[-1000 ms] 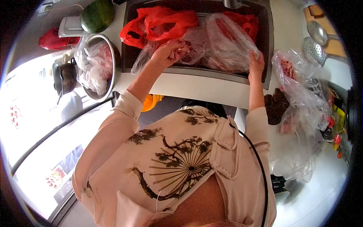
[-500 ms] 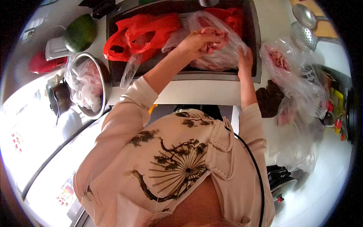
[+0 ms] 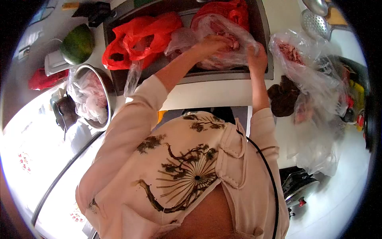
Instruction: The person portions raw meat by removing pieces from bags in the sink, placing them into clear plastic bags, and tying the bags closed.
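Note:
My left hand (image 3: pixel 215 44) reaches into the mouth of a clear plastic bag (image 3: pixel 248 38). Pieces of raw meat (image 3: pixel 231 41) show at its curled fingers, partly covered by the hand and the film. On the opposite side, my right hand (image 3: pixel 257 59) pinches the bag's rim and keeps it spread. The bag lies in a dark sink (image 3: pixel 179 78), with more pinkish meat faintly visible through its lower part. Close by in the sink are a red plastic bag (image 3: pixel 159 30) on the left and another red bag (image 3: pixel 238 14) behind.
To the left stand a metal bowl (image 3: pixel 106 85) holding bagged meat and a green melon (image 3: pixel 77 44). On the right counter lie a clear bag with shredded meat (image 3: pixel 290 53), a dark brown cloth-like item (image 3: pixel 283 97) and a slotted spoon (image 3: pixel 315 24). A cable (image 3: pixel 266 159) runs down my front.
My left hand has lowered the raw meat from above the bag into its opening. My right hand still grips the rim, and the whole view has shifted slightly.

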### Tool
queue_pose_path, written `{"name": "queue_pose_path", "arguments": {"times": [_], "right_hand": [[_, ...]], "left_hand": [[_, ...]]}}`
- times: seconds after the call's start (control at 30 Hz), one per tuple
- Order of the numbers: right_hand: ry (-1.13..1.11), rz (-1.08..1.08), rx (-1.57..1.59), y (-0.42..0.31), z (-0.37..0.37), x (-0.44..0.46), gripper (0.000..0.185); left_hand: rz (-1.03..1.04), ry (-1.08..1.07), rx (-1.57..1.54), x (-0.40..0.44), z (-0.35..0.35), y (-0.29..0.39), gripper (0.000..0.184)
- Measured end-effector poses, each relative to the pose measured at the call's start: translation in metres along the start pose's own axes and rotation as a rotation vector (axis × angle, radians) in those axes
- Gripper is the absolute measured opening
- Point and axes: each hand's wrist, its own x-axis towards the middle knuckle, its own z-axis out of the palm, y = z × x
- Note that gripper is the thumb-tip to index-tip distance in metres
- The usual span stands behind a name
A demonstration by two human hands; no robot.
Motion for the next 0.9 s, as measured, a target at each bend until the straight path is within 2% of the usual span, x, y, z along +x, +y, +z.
{"name": "queue_pose_path", "arguments": {"times": [0.03, 0.13, 0.2, 0.23, 0.3, 0.33, 0.4, 0.53, 0.6, 0.63, 0.8, 0.9], "right_hand": [[-0.003, -0.089, 0.002, 0.009, 0.000, 0.004, 0.042], [0.013, -0.050, -0.049, -0.004, -0.005, 0.002, 0.041], [0.003, -0.032, -0.102, -0.021, -0.010, -0.006, 0.040], [0.000, -0.013, -0.156, -0.028, -0.012, -0.011, 0.040], [-0.010, -0.020, -0.113, -0.036, -0.013, -0.021, 0.039], [-0.007, -0.027, -0.078, -0.038, -0.013, -0.024, 0.038], [-0.004, -0.101, -0.136, -0.030, -0.010, -0.025, 0.040], [0.052, -0.236, -0.263, -0.027, -0.008, -0.029, 0.038], [0.038, -0.218, -0.209, -0.031, -0.008, -0.032, 0.037], [0.026, -0.200, -0.148, -0.033, -0.009, -0.031, 0.036], [0.060, -0.272, -0.230, -0.026, -0.007, -0.028, 0.031], [0.053, -0.278, -0.211, -0.026, -0.007, -0.031, 0.030]], "left_hand": [[0.054, 0.042, -0.046, -0.006, -0.011, -0.009, 0.020], [0.087, 0.003, -0.079, -0.037, -0.059, -0.029, 0.023], [-0.104, 0.187, 0.362, -0.044, -0.086, -0.055, 0.024], [-0.109, 0.197, 0.360, -0.049, -0.096, -0.065, 0.024], [0.061, 0.214, 1.420, -0.058, -0.110, -0.086, 0.023], [0.051, 0.222, 1.416, -0.056, -0.111, -0.096, 0.023], [0.485, 0.402, 0.937, -0.042, -0.105, -0.114, 0.021], [0.401, 0.324, 1.043, 0.006, -0.115, -0.131, 0.023], [0.096, 0.293, 1.010, 0.020, -0.115, -0.136, 0.026], [0.104, 0.287, 1.004, 0.025, -0.114, -0.134, 0.026], [0.095, 0.163, 1.442, 0.034, -0.125, -0.127, 0.032], [0.100, 0.172, 1.494, 0.042, -0.125, -0.129, 0.031]]}}
